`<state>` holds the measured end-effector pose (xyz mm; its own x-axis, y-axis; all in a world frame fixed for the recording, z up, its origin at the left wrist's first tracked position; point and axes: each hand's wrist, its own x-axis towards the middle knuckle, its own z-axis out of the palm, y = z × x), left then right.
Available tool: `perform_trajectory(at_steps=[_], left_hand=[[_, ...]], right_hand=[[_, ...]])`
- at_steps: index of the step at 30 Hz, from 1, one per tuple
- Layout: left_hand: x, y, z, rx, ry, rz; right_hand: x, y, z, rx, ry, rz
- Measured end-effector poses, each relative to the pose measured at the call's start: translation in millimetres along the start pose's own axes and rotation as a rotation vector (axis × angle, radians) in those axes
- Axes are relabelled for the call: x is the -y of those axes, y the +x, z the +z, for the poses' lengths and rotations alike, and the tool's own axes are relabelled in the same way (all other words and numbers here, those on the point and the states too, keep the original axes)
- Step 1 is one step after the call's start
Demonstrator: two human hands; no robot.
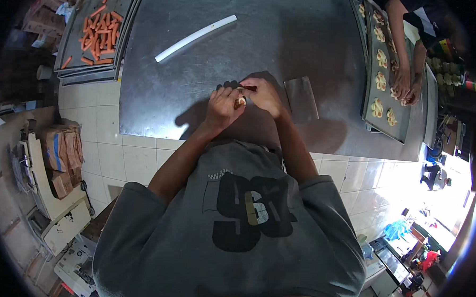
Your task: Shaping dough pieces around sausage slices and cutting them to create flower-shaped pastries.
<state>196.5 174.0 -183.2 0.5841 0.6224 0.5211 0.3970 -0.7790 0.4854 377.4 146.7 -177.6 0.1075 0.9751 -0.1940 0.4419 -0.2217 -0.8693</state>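
Note:
Over the near edge of the dark metal table, my two hands meet close together. My left hand (pixel 223 106) is closed around a small piece of dough-wrapped sausage (pixel 240 102), its pale round end showing. Against it works my right hand (pixel 263 97), fingers closed on a slim tool with a dark reddish-brown handle (pixel 249 88); its blade or tip is hidden between the hands. Just right of my right hand a flat rectangular metal scraper (pixel 301 98) lies on the table. Farther off rests a long, slightly curved-looking white rod (pixel 196 39).
At the far left, stacked trays (pixel 72 61) carry many orange sausages (pixel 99 36). On the right, a baking tray (pixel 375 101) holds shaped dough pieces (pixel 380 80), and another person's hands (pixel 404 84) work over it. The dark table (pixel 317 40) spreads between them.

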Motion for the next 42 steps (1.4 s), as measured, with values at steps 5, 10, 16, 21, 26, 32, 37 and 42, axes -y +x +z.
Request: perform_trajectory(at_steps=[5, 10, 16, 21, 26, 32, 37, 42], left_hand=[[1.5, -0.4, -1.6, 0.072, 0.063, 0.025], [-8.5, 9.3, -16.5, 0.147, 0.048, 0.094], [-7.3, 8.1, -5.4, 0.077, 0.065, -0.048], [14.9, 13.4, -19.1, 0.300, -0.429, -0.573], [47.3, 8.4, -9.0, 0.202, -0.220, -0.308], [36.0, 25.9, -23.0, 0.517, -0.456, -0.707], [44.1, 20.2, -15.5, 0.390, -0.389, -0.615], [45.8, 28.8, -22.4, 0.527, -0.410, -0.716]], right_hand=[[2.3, 0.8, -6.1, 0.060, 0.077, 0.098], [-5.3, 2.3, -3.7, 0.079, 0.062, 0.122], [-7.1, 4.9, -5.3, 0.101, 0.092, 0.100], [-2.2, 0.2, -4.6, 0.069, 0.006, 0.038], [0.9, -5.7, -1.0, 0.031, 0.042, 0.059], [0.2, -10.8, 2.1, -0.002, 0.182, 0.127], [7.6, -15.2, 0.1, -0.001, 0.142, 0.131], [8.2, -24.6, -2.2, 0.004, 0.071, 0.170]])
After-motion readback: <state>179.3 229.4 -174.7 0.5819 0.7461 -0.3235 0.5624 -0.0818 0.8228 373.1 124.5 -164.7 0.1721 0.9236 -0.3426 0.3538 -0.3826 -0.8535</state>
